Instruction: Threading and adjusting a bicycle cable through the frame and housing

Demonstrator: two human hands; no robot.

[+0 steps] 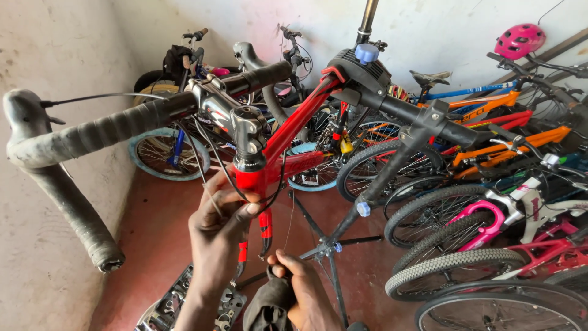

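a person's left hand (pixel 217 230) closed around the red fork (pixel 264 224) of a red road bike (pixel 294 125), just below the head tube, with thin black cables (pixel 211 150) running under the fingers and the thumb pressed across the front of the fork. the right hand (pixel 303 288), lower in the frame, gripped a dark rag (pixel 269 306), its fingers curled shut around the cloth, and a fine wire (pixel 289 230) rose from near those fingers toward the frame. the bike hung clamped by its top tube in a black repair stand (pixel 392 165), whose legs spread over the red floor (pixel 150 236). its drop handlebar (pixel 67 159), wrapped in worn black tape, swept out to the left close to the pale wall (pixel 37 61), held by a silver and black stem (pixel 248 129). an open tray of tools (pixel 168 306) lay on the floor beneath the left forearm. behind and to the right, many other bicycles (pixel 490 159) stood packed together, orange, blue, pink and white among them, and a pink helmet (pixel 519 40) rested high on one of them against the back wall.
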